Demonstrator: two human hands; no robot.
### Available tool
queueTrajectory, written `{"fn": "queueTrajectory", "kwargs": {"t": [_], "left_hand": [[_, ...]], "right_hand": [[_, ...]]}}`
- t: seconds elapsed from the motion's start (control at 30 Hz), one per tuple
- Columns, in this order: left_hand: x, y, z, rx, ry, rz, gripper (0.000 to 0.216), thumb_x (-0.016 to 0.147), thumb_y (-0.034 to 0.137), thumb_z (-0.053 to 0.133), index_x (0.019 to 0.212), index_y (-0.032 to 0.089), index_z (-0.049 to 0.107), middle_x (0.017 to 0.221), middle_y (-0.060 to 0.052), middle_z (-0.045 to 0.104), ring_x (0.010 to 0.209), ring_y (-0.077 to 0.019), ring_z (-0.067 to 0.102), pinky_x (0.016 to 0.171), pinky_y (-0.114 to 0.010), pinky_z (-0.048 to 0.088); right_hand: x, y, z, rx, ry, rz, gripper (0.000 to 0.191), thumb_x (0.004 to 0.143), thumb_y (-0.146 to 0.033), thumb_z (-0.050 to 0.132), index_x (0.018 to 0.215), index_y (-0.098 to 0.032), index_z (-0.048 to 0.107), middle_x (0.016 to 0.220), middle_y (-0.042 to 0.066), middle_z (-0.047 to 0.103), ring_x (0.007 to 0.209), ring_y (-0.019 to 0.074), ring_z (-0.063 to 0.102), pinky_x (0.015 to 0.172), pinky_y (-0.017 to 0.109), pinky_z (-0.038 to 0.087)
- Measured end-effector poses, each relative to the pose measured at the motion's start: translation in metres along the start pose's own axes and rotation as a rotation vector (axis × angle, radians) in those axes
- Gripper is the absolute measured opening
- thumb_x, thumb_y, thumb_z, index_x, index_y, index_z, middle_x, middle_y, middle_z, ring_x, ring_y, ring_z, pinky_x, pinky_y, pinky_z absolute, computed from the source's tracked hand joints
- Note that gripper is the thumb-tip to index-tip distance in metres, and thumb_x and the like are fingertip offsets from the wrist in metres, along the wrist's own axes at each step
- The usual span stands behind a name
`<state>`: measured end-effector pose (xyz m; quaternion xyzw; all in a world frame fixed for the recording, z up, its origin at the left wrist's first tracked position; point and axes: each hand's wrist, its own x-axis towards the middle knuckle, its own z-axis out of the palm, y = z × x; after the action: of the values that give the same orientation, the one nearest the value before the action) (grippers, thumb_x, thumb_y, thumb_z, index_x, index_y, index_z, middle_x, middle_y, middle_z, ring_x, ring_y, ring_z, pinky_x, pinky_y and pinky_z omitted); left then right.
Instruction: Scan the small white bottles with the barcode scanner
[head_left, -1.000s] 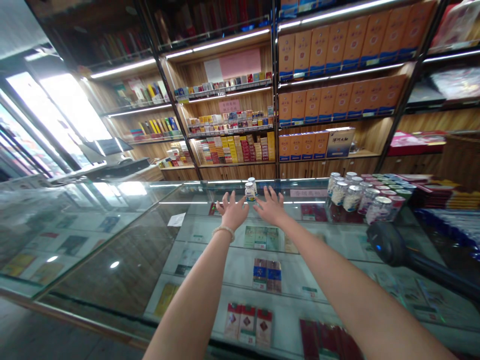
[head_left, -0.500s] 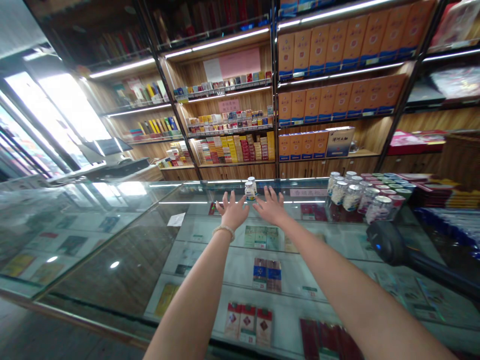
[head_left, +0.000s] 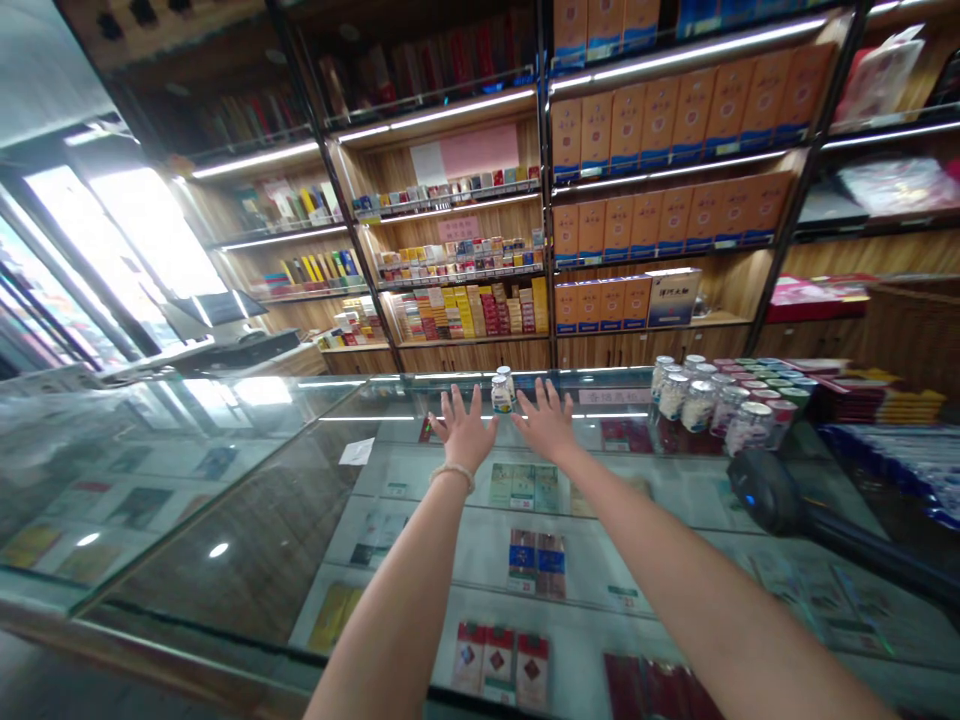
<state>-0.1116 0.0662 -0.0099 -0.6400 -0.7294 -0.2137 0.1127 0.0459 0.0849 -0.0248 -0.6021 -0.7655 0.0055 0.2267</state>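
Both my arms reach forward over a glass display counter [head_left: 315, 500]. My left hand [head_left: 466, 432], with a bead bracelet at the wrist, has its fingers spread and holds nothing. My right hand [head_left: 549, 424] is likewise spread and empty. Between the fingertips of the two hands stand two small white-capped jars [head_left: 502, 390] near the counter's far edge; neither hand touches them.
A cluster of several lidded jars [head_left: 712, 398] stands on the counter at the right. A black handheld scanner [head_left: 772, 492] lies at the right. Cigarette packs show under the glass. Lit wooden shelves [head_left: 465, 300] with packs and orange boxes fill the back wall.
The view has tilted slightly, so the hands and the jars sit a little lower in frame. Both hands stay spread on either side of the two small jars.
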Motion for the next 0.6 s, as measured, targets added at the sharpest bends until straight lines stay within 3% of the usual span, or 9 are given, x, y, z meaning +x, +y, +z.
{"fn": "queueTrajectory", "kwargs": {"t": [0.2, 0.4, 0.6], "left_hand": [[0.0, -0.001, 0.002, 0.001, 0.048, -0.003, 0.07, 0.098, 0.048, 0.05, 0.162, 0.027, 0.031, 0.173, -0.017, 0.016, 0.159, -0.0402, 0.012, 0.122, -0.071, 0.015], [0.001, 0.0, 0.0, 0.004, 0.084, 0.018, 0.066, 0.099, 0.046, 0.05, 0.161, 0.026, 0.035, 0.172, -0.016, 0.019, 0.159, -0.0395, 0.015, 0.122, -0.071, 0.015], [0.0, 0.004, -0.009, 0.035, 0.232, 0.117, 0.061, 0.1, 0.043, 0.046, 0.159, 0.025, 0.039, 0.169, -0.013, 0.029, 0.157, -0.0362, 0.021, 0.124, -0.068, 0.014]], "right_hand": [[0.0, -0.002, 0.002, -0.028, 0.042, 0.013, 0.064, 0.105, -0.053, 0.032, 0.163, -0.028, 0.029, 0.173, 0.014, 0.013, 0.159, 0.0332, 0.009, 0.122, 0.061, 0.008], [-0.005, -0.004, -0.001, -0.019, 0.214, -0.059, 0.059, 0.106, -0.045, 0.033, 0.16, -0.024, 0.038, 0.17, 0.014, 0.026, 0.158, 0.0305, 0.018, 0.123, 0.059, 0.01], [-0.024, -0.002, -0.033, -0.053, 0.349, -0.228, 0.055, 0.106, -0.045, 0.035, 0.158, -0.028, 0.041, 0.17, 0.012, 0.029, 0.157, 0.031, 0.02, 0.123, 0.061, 0.01]]}}
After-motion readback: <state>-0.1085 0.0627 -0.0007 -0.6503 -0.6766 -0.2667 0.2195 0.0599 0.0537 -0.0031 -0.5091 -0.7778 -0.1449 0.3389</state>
